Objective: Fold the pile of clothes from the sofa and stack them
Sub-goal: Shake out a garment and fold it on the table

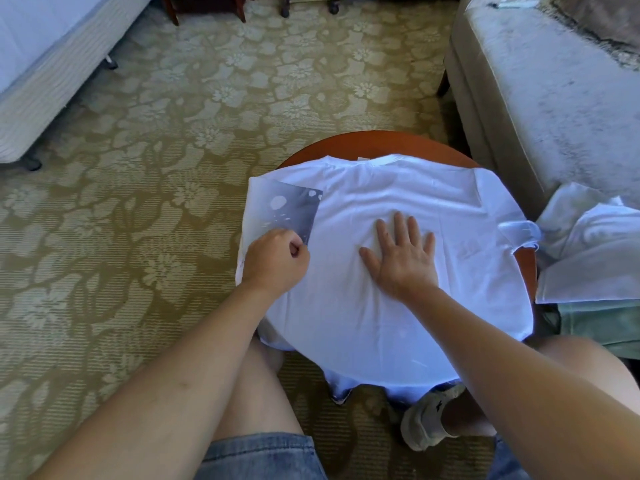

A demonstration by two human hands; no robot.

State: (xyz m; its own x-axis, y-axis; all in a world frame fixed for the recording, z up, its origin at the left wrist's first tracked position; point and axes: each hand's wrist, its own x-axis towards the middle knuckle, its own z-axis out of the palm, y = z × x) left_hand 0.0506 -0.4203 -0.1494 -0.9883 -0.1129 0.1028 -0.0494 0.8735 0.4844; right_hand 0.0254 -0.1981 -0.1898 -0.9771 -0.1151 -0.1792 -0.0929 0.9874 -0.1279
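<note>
Indoors, on a floral carpet [173,150] between a bed [52,81] and a pale sofa [536,98], a white T-shirt [398,188] lies spread across a small round wooden table [381,143], its hem hanging over the near rim, while more light garments [588,251] sit heaped just beside the table on the right. A seated person's right hand [403,258] presses flat, fingers straight, on the shirt's middle; the left hand [277,261] pinches the shirt's folded-over side, where a grey print [294,209] shows.

Left hand [277,259] curled, pinching shirt [398,188] edge, right hand [403,256] flat, fingers spread
</note>
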